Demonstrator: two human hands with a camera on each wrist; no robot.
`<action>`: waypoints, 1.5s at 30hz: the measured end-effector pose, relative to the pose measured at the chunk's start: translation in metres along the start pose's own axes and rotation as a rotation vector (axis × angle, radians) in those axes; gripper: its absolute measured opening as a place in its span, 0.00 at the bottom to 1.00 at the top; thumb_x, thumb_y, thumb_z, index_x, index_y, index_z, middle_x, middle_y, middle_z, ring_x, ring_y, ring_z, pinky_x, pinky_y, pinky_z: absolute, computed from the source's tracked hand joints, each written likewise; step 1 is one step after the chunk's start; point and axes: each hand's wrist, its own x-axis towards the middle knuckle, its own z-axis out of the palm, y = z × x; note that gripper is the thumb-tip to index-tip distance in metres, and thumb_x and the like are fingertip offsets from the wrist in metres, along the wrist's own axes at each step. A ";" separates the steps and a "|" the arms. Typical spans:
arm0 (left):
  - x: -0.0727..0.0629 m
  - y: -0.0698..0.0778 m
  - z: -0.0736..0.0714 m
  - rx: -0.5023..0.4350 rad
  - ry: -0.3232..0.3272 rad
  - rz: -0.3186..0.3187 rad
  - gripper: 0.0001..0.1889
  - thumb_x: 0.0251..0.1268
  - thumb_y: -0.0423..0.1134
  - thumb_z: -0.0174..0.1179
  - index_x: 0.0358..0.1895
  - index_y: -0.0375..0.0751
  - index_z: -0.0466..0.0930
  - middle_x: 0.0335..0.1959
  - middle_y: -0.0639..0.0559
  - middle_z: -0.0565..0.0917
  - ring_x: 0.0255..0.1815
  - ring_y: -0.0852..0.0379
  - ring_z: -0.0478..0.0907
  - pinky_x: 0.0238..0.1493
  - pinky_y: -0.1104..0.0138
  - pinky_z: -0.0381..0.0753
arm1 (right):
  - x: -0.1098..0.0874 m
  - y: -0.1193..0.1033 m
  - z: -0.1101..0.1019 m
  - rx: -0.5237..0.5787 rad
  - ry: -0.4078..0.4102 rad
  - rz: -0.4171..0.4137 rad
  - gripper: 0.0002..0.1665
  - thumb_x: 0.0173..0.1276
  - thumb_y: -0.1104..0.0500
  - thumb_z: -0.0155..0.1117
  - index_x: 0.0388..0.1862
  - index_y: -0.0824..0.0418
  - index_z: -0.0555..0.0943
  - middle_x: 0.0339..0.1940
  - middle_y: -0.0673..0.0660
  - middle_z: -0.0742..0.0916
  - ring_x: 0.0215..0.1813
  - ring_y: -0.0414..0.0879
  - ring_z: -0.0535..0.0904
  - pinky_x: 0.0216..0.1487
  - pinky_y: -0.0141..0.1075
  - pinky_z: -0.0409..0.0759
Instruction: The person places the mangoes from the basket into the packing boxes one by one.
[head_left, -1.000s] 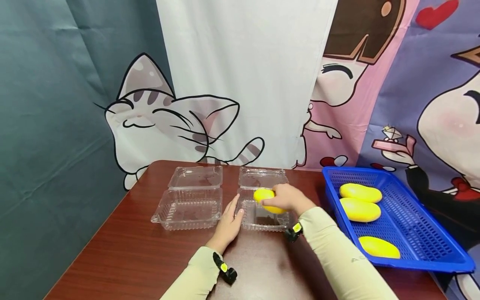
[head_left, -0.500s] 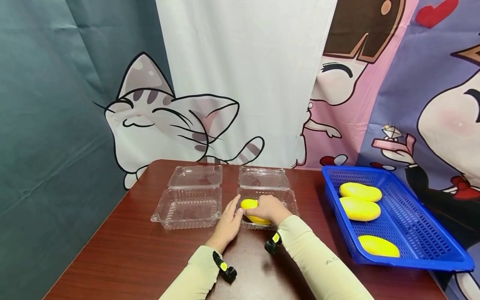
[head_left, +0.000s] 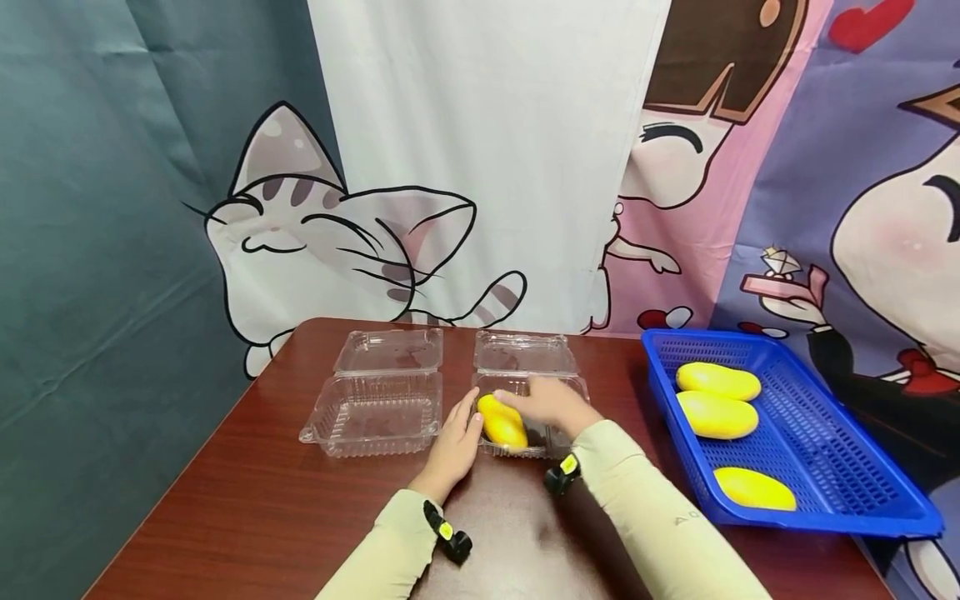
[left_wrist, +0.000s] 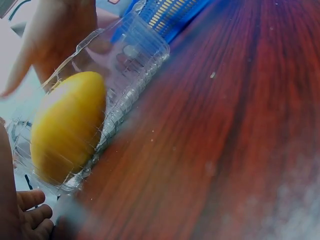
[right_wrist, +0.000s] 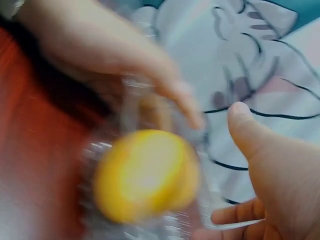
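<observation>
backdrop cloth [head_left: 487,100] | printed cat [head_left: 322,242], smiling | printed heart [head_left: 870,25], red | brown table [head_left: 247,500]

Fruit [head_left: 502,422] inside right-hand container [head_left: 542,443]

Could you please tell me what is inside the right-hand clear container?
The container holds one yellow fruit, at its left side. In the head view, the right hand hides part of the interior.

The yellow fruit [right_wrist: 140,175] blurs in right-wrist view.
</observation>
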 end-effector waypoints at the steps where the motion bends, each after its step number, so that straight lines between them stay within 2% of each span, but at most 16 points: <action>1: 0.000 0.000 0.001 -0.003 -0.003 -0.002 0.26 0.83 0.43 0.43 0.79 0.47 0.60 0.76 0.41 0.65 0.74 0.38 0.65 0.70 0.39 0.64 | -0.003 0.005 -0.010 0.021 0.017 -0.008 0.54 0.67 0.21 0.49 0.64 0.69 0.77 0.56 0.67 0.85 0.55 0.61 0.82 0.56 0.56 0.80; 6: 0.001 0.001 0.004 -0.003 -0.003 0.017 0.26 0.84 0.42 0.41 0.79 0.46 0.59 0.77 0.42 0.64 0.75 0.39 0.64 0.71 0.41 0.63 | -0.018 0.046 -0.070 0.037 0.167 -0.041 0.46 0.72 0.26 0.48 0.60 0.66 0.80 0.51 0.64 0.87 0.50 0.59 0.84 0.52 0.55 0.80; 10: 0.000 0.003 0.003 -0.007 0.002 0.011 0.26 0.84 0.42 0.41 0.79 0.45 0.60 0.77 0.42 0.65 0.75 0.39 0.64 0.71 0.40 0.62 | -0.033 0.090 -0.108 0.005 0.229 -0.040 0.36 0.74 0.35 0.56 0.56 0.67 0.83 0.52 0.66 0.88 0.55 0.64 0.82 0.57 0.58 0.77; 13: -0.001 0.003 0.002 -0.001 -0.004 0.000 0.25 0.84 0.43 0.40 0.79 0.45 0.59 0.76 0.41 0.65 0.74 0.38 0.64 0.71 0.39 0.63 | -0.045 0.124 -0.127 -0.021 0.207 -0.011 0.32 0.74 0.42 0.60 0.58 0.69 0.82 0.53 0.70 0.86 0.56 0.68 0.81 0.57 0.61 0.76; 16: -0.001 0.002 0.001 0.006 -0.001 -0.005 0.25 0.85 0.43 0.39 0.79 0.46 0.59 0.76 0.41 0.65 0.74 0.38 0.64 0.71 0.39 0.63 | -0.055 0.158 -0.136 -0.040 0.155 0.017 0.31 0.72 0.47 0.62 0.59 0.72 0.79 0.52 0.74 0.85 0.55 0.71 0.80 0.55 0.63 0.76; 19: -0.002 0.000 -0.001 0.001 0.003 -0.005 0.25 0.85 0.42 0.39 0.79 0.45 0.60 0.76 0.40 0.65 0.74 0.38 0.64 0.71 0.39 0.63 | -0.063 0.187 -0.137 -0.028 0.091 0.030 0.31 0.71 0.51 0.64 0.60 0.76 0.77 0.52 0.78 0.83 0.54 0.73 0.78 0.54 0.64 0.76; 23: -0.003 -0.001 -0.003 -0.002 0.002 0.000 0.25 0.85 0.42 0.39 0.79 0.44 0.60 0.76 0.40 0.65 0.75 0.38 0.64 0.72 0.40 0.62 | -0.073 0.213 -0.131 -0.007 -0.024 0.046 0.36 0.67 0.52 0.68 0.62 0.78 0.73 0.54 0.83 0.80 0.56 0.75 0.77 0.55 0.64 0.75; 29: -0.003 -0.001 -0.002 0.003 0.002 0.012 0.25 0.85 0.42 0.39 0.79 0.44 0.60 0.76 0.39 0.66 0.74 0.38 0.64 0.71 0.40 0.63 | -0.077 0.237 -0.118 0.033 -0.138 0.091 0.46 0.55 0.57 0.79 0.67 0.76 0.69 0.57 0.81 0.77 0.55 0.70 0.74 0.60 0.66 0.70; 33: -0.002 0.000 -0.002 0.006 -0.001 0.012 0.25 0.85 0.42 0.39 0.79 0.44 0.60 0.76 0.39 0.66 0.74 0.38 0.64 0.71 0.40 0.63 | -0.079 0.243 -0.110 0.000 -0.164 0.101 0.51 0.50 0.61 0.81 0.69 0.75 0.65 0.52 0.76 0.80 0.49 0.66 0.75 0.56 0.63 0.73; 37: -0.003 0.001 -0.002 0.005 -0.002 0.009 0.25 0.85 0.43 0.39 0.79 0.44 0.60 0.76 0.40 0.66 0.74 0.38 0.65 0.71 0.40 0.63 | -0.081 0.241 -0.107 -0.054 -0.135 0.069 0.51 0.46 0.61 0.82 0.66 0.76 0.67 0.44 0.69 0.82 0.44 0.62 0.77 0.50 0.57 0.77; 40: -0.004 0.001 -0.002 0.011 0.002 0.015 0.25 0.85 0.43 0.39 0.79 0.44 0.60 0.75 0.39 0.66 0.74 0.37 0.65 0.70 0.39 0.63 | -0.082 0.238 -0.112 -0.105 -0.101 0.066 0.50 0.45 0.57 0.82 0.64 0.75 0.70 0.42 0.67 0.83 0.41 0.60 0.77 0.47 0.55 0.78; 45: -0.004 0.002 -0.003 0.009 -0.003 0.006 0.25 0.85 0.42 0.39 0.79 0.44 0.60 0.75 0.40 0.66 0.74 0.38 0.65 0.71 0.40 0.63 | -0.083 0.227 -0.129 -0.211 -0.023 0.095 0.54 0.47 0.45 0.80 0.66 0.75 0.70 0.47 0.72 0.84 0.42 0.62 0.79 0.43 0.60 0.77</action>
